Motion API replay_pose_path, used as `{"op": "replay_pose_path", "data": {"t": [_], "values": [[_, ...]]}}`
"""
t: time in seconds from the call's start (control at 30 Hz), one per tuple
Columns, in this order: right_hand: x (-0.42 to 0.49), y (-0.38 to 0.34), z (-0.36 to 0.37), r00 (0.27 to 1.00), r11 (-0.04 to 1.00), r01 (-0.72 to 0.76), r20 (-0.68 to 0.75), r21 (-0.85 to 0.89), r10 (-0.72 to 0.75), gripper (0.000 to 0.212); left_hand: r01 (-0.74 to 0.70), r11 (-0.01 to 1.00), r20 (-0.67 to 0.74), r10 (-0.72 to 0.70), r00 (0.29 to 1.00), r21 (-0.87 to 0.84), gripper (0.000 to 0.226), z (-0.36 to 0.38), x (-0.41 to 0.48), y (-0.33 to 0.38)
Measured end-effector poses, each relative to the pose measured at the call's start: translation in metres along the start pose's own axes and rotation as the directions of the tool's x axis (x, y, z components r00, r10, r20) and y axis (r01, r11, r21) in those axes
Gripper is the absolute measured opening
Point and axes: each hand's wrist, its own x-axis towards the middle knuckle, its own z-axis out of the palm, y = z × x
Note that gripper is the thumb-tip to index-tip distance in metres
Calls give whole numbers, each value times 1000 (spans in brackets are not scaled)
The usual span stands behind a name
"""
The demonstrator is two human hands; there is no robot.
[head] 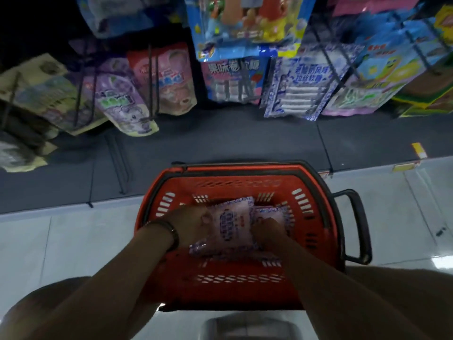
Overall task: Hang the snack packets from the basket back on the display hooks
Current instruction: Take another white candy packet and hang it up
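Crouched over the red basket [245,171] on the floor, the left hand [188,222] and right hand [268,229] flank the top blue-and-white snack packet [230,222], likely to lift it toward the matching hung packets [294,87]. Whether the fingers have closed on it, I can't tell.

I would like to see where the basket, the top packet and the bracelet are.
Basket [245,289]: head view, near red wall.
Top packet [230,224]: head view, middle of its face.
Bracelet [172,233]: head view, band on the wrist.
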Motion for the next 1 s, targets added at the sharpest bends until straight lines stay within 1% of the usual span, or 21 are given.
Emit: {"op": "replay_pose_path", "data": {"t": [0.07,0.1,0.13,0.17,0.2,0.23,0.3,0.33,0.4,0.5,0.57,0.63,0.7,0.77,0.83,0.93,1.0], "values": [[17,15,17,1000,991,-31,2,134,31,49,8,1000,49,-7,999,-11,28,-4,7,7],[16,14,24,999,977,-35,18,209,32,46,13,1000,77,-13,997,-1,31,-6,9,9],[16,12,32,998,955,-66,33,290,59,37,18,999,105,-21,994,29,36,-7,12,8],[11,8,38,997,936,-76,43,343,65,22,28,998,120,-34,992,51,41,-9,13,8],[10,3,43,995,929,-96,49,357,84,8,46,997,120,-54,991,63,48,-9,15,6],[16,5,49,995,925,-101,26,366,99,11,68,996,113,-74,991,56,53,-10,16,4],[16,2,55,997,931,-68,-6,358,76,4,95,995,91,-96,991,17,57,-11,19,1],[16,2,55,998,934,-52,-15,353,62,9,104,995,82,-104,991,3,56,-12,20,0],[8,2,52,1000,925,9,-3,379,-9,13,109,994,74,-108,991,-12,53,-12,20,-1],[-10,0,40,988,937,143,15,318,-156,23,105,994,52,-104,993,-32,50,-10,16,-5],[-22,-4,24,966,943,247,18,224,-258,23,110,991,8,-110,994,-70,56,-7,11,-10],[-40,-11,0,944,936,316,48,157,-327,18,98,988,-81,-108,991,-116,70,-7,1,-11],[-59,-18,-23,918,917,381,73,113,-390,15,62,983,-206,-98,974,-175,83,-5,-12,-7],[-76,-27,-44,871,876,481,98,26,-481,16,-3,959,-291,-83,953,-284,90,-5,-24,-4],[-101,-37,-63,833,841,540,140,-2,-535,13,-89,918,-291,-31,956,-388,81,-10,-38,-1],[-146,-51,-90,780,787,617,160,-27,-606,23,-210,840,-295,62,954,-501,49,-21,-69,10],[-166,-57,-103,749,753,657,135,-26,-649,21,-269,784,-334,84,939,-559,34,-26,-88,21]]}}
